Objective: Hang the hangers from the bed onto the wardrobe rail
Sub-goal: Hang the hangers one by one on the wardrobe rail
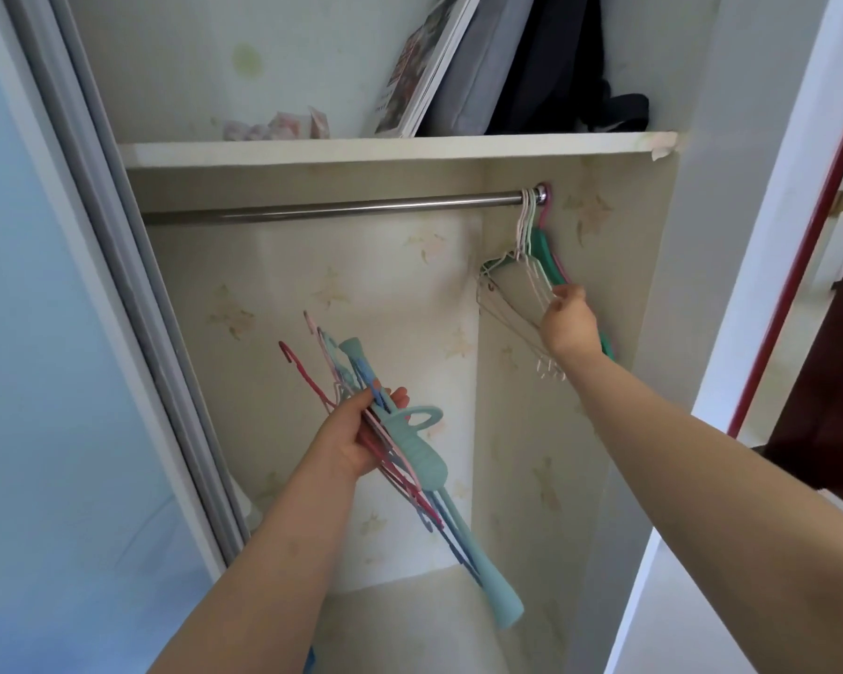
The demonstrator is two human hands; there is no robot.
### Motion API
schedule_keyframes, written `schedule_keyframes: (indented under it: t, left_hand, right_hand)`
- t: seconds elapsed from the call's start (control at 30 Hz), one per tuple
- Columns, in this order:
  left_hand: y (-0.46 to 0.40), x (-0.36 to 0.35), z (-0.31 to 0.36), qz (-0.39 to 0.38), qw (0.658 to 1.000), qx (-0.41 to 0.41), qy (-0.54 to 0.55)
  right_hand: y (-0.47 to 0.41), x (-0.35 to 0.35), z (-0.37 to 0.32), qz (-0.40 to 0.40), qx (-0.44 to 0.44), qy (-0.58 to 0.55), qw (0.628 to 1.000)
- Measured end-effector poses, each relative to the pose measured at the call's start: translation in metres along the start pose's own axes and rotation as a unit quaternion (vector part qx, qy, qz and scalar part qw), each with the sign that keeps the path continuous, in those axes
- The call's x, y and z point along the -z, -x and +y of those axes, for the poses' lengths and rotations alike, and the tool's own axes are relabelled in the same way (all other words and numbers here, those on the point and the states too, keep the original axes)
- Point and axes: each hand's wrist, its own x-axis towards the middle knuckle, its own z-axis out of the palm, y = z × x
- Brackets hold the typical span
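Nearest to me, my left hand (349,437) is gripping a bundle of hangers (400,459), fingers curled round the middle of it and the thumb lying across the front. The bundle is tilting, with the hooks pointing up and to the left and the long ends pointing down toward the wardrobe floor (410,620). It is holding a thick pale-blue plastic hanger (463,537), several thin pink, red and blue ones, and at least one more blue piece behind; an exact count is not readable. These hangers are not yet on the rail, so they are making up the remaining part of the job.

Further in, my right hand (568,321) is reaching to the right end of the compartment. Its fingertips are pinching the lower wires of the hung hangers (531,265), apparently steadying or pushing them toward the side wall. Whether the grip is firm or only a touch, I cannot tell.

Beyond that, the wardrobe rail (332,209) is carrying that group at its far right end, close against the bracket (541,193): thin white and pink wire hangers plus a green and a pink plastic one. The rest of the rail to the left is carrying nothing.

Above, the shelf (385,149) is holding books, a grey case and a dark bag.

Judgement: the task is standing partly done. One batch is hanging; the batch in my left hand is waiting. The bed is not in view, so I cannot say whether more hangers are lying there.
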Motion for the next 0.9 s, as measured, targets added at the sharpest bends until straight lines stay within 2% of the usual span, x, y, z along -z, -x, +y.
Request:
schedule_keyframes:
  t: [0.07,0.13,0.2,0.23,0.27,0.3,0.33,0.37,0.4,0.43,0.47,0.5,0.6,0.67,0.77,0.9]
  left_hand:
    - [0.0,0.0,-0.001,0.003,1.0,0.0,-0.001]
    - [0.0,-0.001,-0.002,0.01,1.0,-0.011,0.022]
    - [-0.002,-0.002,-0.003,0.01,0.999,-0.019,0.041]
    - [-0.002,-0.003,-0.004,0.007,0.999,-0.023,0.042]
    - [-0.003,-0.003,-0.005,0.007,0.999,-0.026,0.036]
    - [-0.005,-0.003,-0.007,0.01,0.999,-0.03,0.03]
    - [-0.007,-0.002,-0.008,0.018,0.999,-0.029,0.029]
    - [-0.008,-0.003,-0.009,0.025,0.999,-0.027,0.033]
    - [-0.009,-0.004,-0.011,0.03,0.998,-0.024,0.044]
    - [-0.011,-0.004,-0.013,0.031,0.997,-0.021,0.062]
    - [-0.012,-0.004,-0.014,0.035,0.996,-0.017,0.085]
    - [-0.012,-0.004,-0.015,0.038,0.993,-0.015,0.108]
    - [-0.012,0.0,-0.017,0.057,0.987,-0.021,0.152]
    - [-0.013,0.003,-0.017,0.073,0.985,-0.029,0.153]
    - [-0.015,0.008,-0.015,0.092,0.986,-0.024,0.136]
    - [-0.015,0.015,-0.013,0.127,0.988,0.017,0.09]
  right_hand:
    - [0.005,-0.003,0.011,0.014,-0.005,0.024,1.0]
    - [0.018,-0.008,0.019,0.075,0.003,0.071,0.995]
    - [0.038,-0.015,0.029,0.172,0.076,0.134,0.973]
    - [0.05,-0.017,0.033,0.194,0.139,0.14,0.961]
    - [0.061,-0.021,0.039,0.167,0.198,0.127,0.957]
    - [0.074,-0.022,0.041,0.078,0.226,0.097,0.966]
    - [0.086,-0.021,0.041,-0.066,0.197,0.071,0.976]
    - [0.097,-0.019,0.04,-0.237,0.119,0.062,0.962]
    - [0.107,-0.016,0.039,-0.391,0.031,0.071,0.917]
    - [0.112,-0.015,0.041,-0.5,-0.035,0.086,0.861]
    - [0.116,-0.013,0.045,-0.571,-0.077,0.087,0.812]
    - [0.117,-0.01,0.052,-0.61,-0.091,0.091,0.782]
    - [0.115,0.001,0.072,-0.648,-0.083,0.105,0.75]
    - [0.113,0.005,0.083,-0.635,-0.087,0.08,0.763]
    - [0.112,0.005,0.093,-0.55,-0.058,0.046,0.832]
    - [0.108,0.008,0.102,-0.483,-0.037,0.003,0.875]
